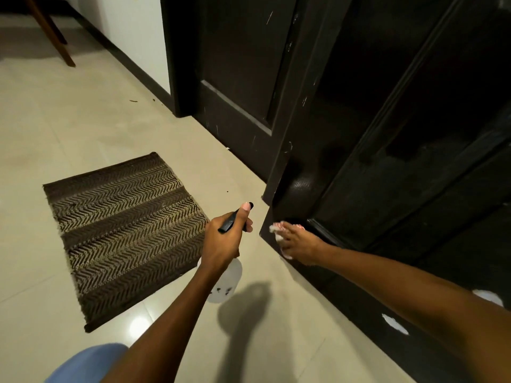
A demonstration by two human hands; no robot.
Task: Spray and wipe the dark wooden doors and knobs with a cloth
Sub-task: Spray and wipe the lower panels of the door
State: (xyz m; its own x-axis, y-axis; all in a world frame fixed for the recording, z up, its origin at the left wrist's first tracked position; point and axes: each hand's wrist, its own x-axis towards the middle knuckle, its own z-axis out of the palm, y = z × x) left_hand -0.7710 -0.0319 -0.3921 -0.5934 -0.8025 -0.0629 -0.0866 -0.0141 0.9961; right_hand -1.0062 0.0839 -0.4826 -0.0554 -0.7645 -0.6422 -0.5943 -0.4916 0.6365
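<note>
Right hand (297, 244) presses cloth (276, 230) on door (387, 189) edge low; left hand (224, 239) clamps spray bottle (225, 283); we'd wipe along the grain.

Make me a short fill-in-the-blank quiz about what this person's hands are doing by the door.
1. The left hand grips a ____ bottle.
2. The right hand presses a cloth against the dark ____.
3. The patterned mat lies on the ____.

Missing words: spray; door; floor
</note>
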